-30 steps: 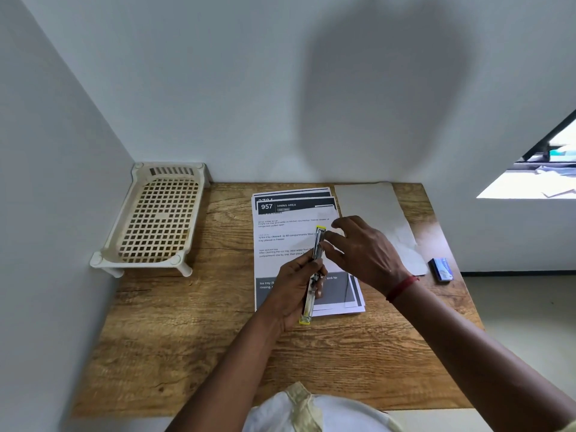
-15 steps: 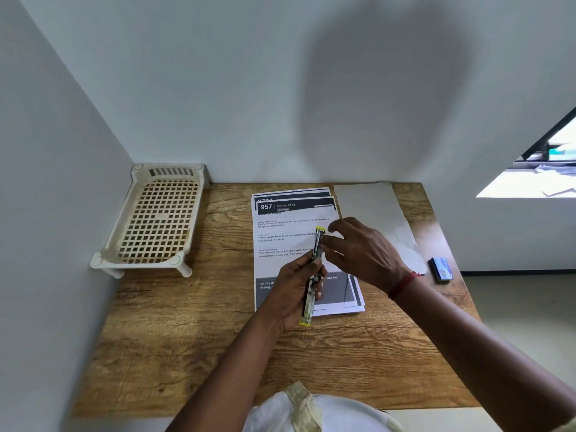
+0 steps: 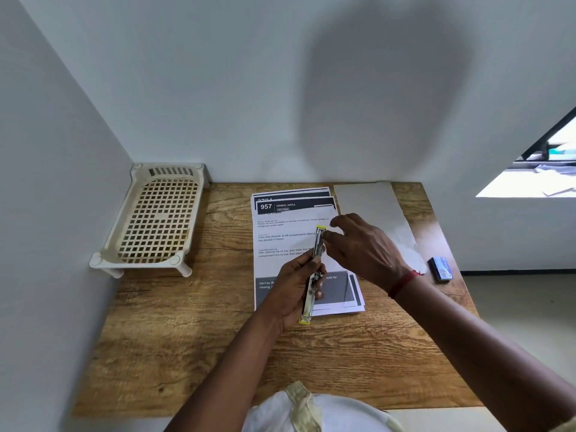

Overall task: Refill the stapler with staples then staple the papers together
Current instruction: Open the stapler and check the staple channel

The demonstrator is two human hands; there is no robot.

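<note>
Two hands are employed: stapler [image 3: 312, 277] gripped by left hand [image 3: 294, 289], its far end pinched by right hand [image 3: 364, 249]; refilling is judged unfinished, so closing is needed next.

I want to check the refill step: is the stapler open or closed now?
Open: the stapler lies unfolded in one long line, yellow at both ends, held by the left hand.

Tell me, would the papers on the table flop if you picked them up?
Probably floppy: the papers are thin sheets lying flat on the table. They would likely slide apart too, since their edges sit fanned out. Probably light for their size.
</note>
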